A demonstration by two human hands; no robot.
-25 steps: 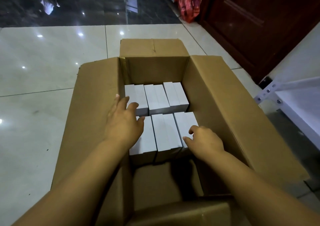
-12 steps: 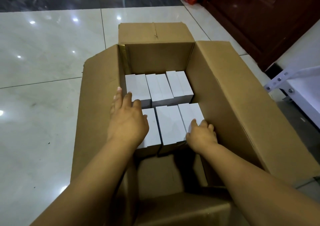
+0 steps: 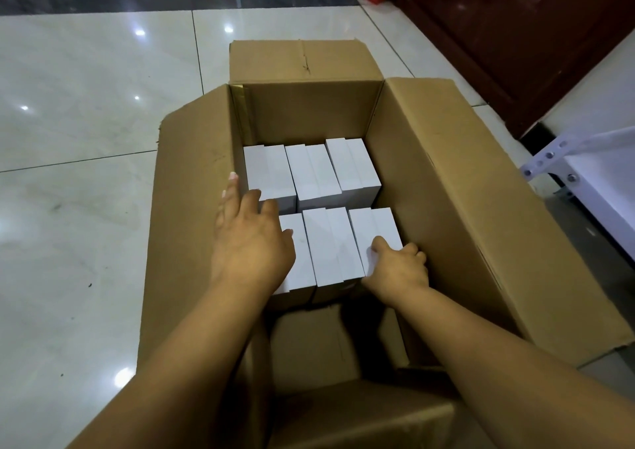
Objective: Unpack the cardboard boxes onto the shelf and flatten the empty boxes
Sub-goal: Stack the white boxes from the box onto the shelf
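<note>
Left hand [image 3: 252, 242] flat on smooth white boxes [image 3: 323, 246]; right hand [image 3: 398, 266] grips one's corner inside corrugated carton [image 3: 446, 180].

Plain brown corrugated cardboard box [image 3: 464, 191], unprinted; plain white rectangular cartons [image 3: 330, 173] under and beyond the fingers [image 3: 233, 187]; glossy pale marble-veined floor tiles [image 3: 86, 105]; dark reddish-brown wooden door [image 3: 515, 36]; white metal shelf [image 3: 601, 180].

You'll find nothing to read here: the white cartons [image 3: 312, 180] show blank faces, and the cardboard box [image 3: 446, 187] carries no print, label or number you can make out.
</note>
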